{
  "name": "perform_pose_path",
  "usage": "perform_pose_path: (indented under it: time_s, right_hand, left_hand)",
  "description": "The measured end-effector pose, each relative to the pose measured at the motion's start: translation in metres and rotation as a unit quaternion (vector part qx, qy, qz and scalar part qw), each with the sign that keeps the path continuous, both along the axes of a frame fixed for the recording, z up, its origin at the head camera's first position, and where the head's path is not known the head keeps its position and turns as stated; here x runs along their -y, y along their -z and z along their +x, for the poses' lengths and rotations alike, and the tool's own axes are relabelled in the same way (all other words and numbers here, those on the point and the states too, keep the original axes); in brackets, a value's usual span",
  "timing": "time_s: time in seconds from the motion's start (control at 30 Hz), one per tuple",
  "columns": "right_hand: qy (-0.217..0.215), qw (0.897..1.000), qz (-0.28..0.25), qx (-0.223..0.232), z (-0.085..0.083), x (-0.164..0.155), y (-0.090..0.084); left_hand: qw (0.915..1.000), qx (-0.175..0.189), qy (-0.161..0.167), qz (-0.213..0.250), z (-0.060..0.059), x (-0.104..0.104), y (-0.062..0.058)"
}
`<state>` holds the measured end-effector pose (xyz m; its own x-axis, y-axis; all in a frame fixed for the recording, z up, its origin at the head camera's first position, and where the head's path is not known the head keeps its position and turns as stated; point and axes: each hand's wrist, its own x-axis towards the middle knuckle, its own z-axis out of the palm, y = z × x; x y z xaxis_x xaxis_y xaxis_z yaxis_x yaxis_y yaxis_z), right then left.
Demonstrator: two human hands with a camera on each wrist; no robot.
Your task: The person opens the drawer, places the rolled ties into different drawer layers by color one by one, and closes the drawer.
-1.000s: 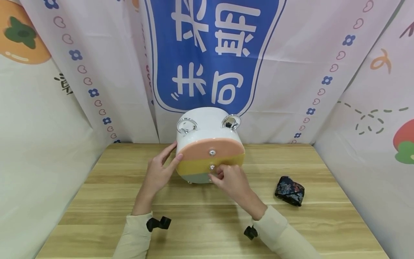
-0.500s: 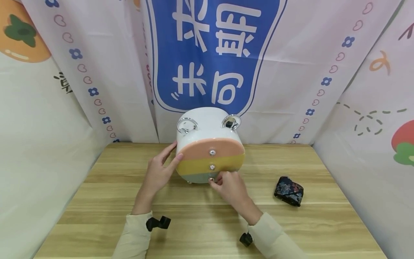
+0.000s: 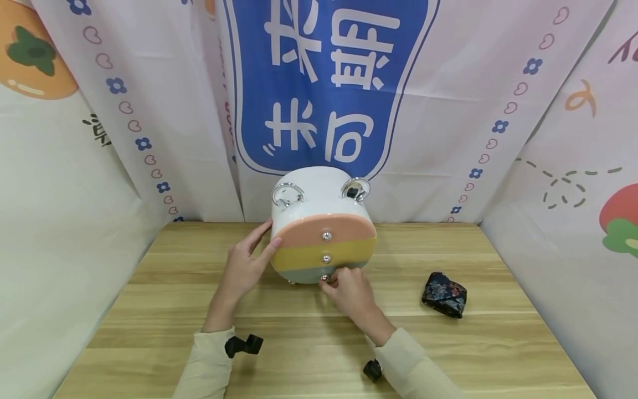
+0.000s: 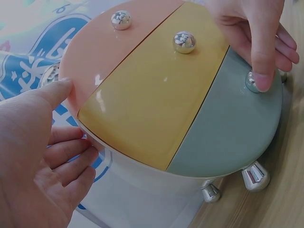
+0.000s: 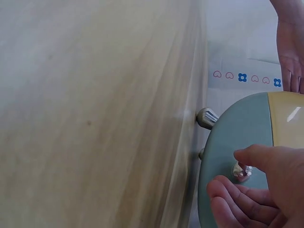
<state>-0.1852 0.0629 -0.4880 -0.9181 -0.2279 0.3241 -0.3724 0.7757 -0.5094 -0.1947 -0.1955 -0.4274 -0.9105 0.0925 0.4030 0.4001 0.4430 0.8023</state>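
Note:
A white rounded drawer box [image 3: 313, 191] stands at the back of the table, its front striped into pink, yellow and green drawers. Each drawer has a silver ball knob. My left hand [image 3: 245, 269] rests against the box's left side, thumb on the front rim and fingers loosely along the side wall. Thumb and fingers of my right hand [image 3: 353, 293] pinch the bottom knob [image 5: 242, 172] on the green drawer [image 4: 225, 126]. All three drawer fronts look flush with the body. The yellow drawer's knob [image 4: 184, 42] and the pink drawer's knob [image 4: 121, 20] are untouched.
Two silver rings stand up from the box top, the left ring [image 3: 288, 195] and the right ring [image 3: 356, 189]. Silver feet [image 4: 256, 176] carry the box on the wooden table [image 3: 164, 310]. A dark floral folded pouch [image 3: 445, 295] lies to the right. Printed cloth [image 3: 423, 138] hangs behind.
My right hand has moved slightly down and left, its fingers closing in on the bottom knob. The left hand and the box have stayed in place.

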Motion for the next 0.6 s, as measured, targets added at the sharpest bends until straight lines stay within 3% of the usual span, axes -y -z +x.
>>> perform_pose_path:
  time_s: [0.27,0.6]
  right_hand:
    - [0.005,1.0,0.001,0.018,-0.0016,0.0047,0.0026]
    - [0.015,1.0,0.022,0.001,-0.002,0.0074,0.0016]
  left_hand:
    - [1.0,0.002,0.002,0.002,0.0011,-0.0003,-0.0007]
    - [1.0,-0.001,0.001,0.003,0.0011,-0.0003,-0.0002]
